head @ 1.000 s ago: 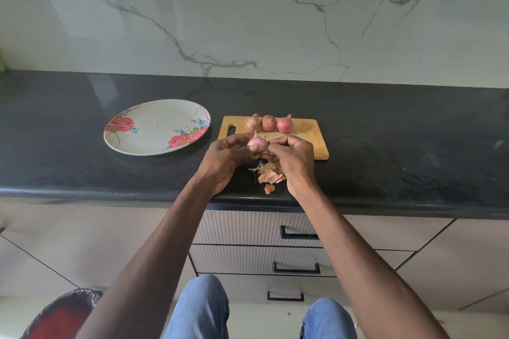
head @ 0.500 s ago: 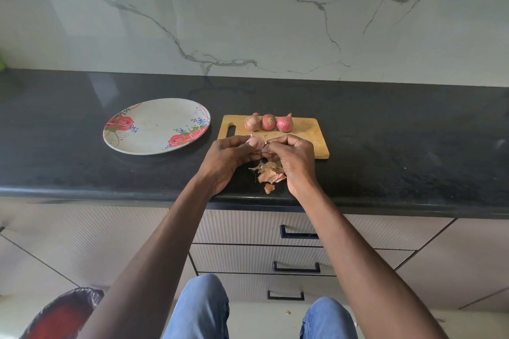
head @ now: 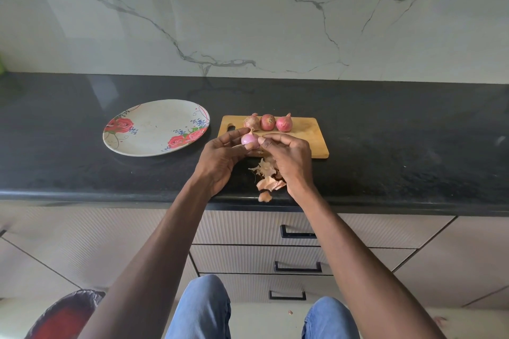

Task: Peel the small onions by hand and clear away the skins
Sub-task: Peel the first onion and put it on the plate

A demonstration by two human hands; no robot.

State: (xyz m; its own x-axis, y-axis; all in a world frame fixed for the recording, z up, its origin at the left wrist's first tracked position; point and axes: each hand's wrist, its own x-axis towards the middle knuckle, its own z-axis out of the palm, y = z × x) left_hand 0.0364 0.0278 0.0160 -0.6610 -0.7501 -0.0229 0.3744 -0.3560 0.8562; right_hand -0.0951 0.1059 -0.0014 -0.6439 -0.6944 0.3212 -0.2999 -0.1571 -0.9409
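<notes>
A pale pink, mostly peeled small onion [head: 249, 139] is held in the fingers of my left hand [head: 220, 161], just above the near edge of the wooden cutting board [head: 305, 135]. My right hand [head: 289, 158] meets it from the right, its fingertips pinching at the onion's side. Three unpeeled reddish onions [head: 267, 122] sit in a row at the back of the board. A heap of dry brown skins [head: 268, 177] lies on the black counter under my right hand, partly hidden by it, with one scrap at the counter's front edge.
A white plate with red roses [head: 155, 126] lies on the black counter [head: 413, 146] left of the board. A marble wall stands behind. Drawers with dark handles [head: 297, 267] are below the counter edge, and my knees in blue jeans show at the bottom.
The onion has turned in my left fingers and shows more of its pale peeled surface. My right fingertips have shifted slightly along its side. Board, plate and skins stay put.
</notes>
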